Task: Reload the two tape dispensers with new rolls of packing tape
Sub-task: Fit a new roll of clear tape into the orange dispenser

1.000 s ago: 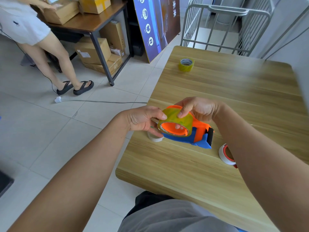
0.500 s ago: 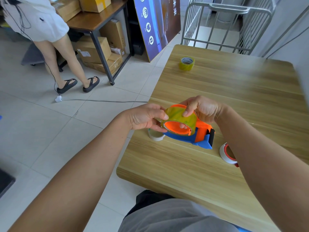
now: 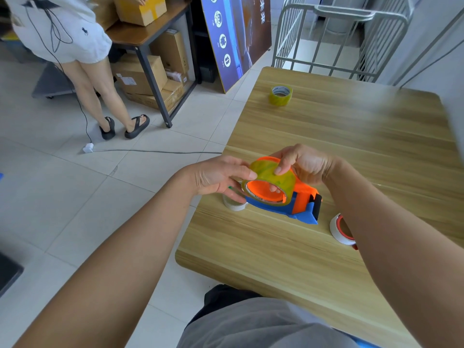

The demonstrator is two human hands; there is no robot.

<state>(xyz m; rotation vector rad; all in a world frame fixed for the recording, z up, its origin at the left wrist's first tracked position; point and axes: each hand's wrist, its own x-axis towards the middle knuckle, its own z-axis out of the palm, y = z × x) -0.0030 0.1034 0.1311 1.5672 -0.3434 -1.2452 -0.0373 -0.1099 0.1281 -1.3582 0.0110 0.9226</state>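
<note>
An orange and blue tape dispenser (image 3: 302, 203) lies near the left front of the wooden table (image 3: 351, 151). A yellowish roll of packing tape (image 3: 270, 175) sits around its orange hub. My left hand (image 3: 221, 178) pinches the roll's left edge with thumb and fingers. My right hand (image 3: 301, 165) grips the roll from above and behind, with a finger inside the hub. A second yellowish tape roll (image 3: 280, 94) stands at the table's far left. A white and red ring, seemingly the second dispenser (image 3: 340, 229), lies at the right, partly hidden by my right forearm.
A white empty core (image 3: 233, 204) lies on the table under my left hand. Another person (image 3: 75, 46) stands to the left by a desk with cardboard boxes (image 3: 140, 74). A cable (image 3: 150, 151) runs across the tiled floor. A metal cart (image 3: 339, 38) stands behind the table.
Both hands have kept hold of the roll on the dispenser, shifting it only slightly on the hub. The person at the left has stepped closer to the desk.
</note>
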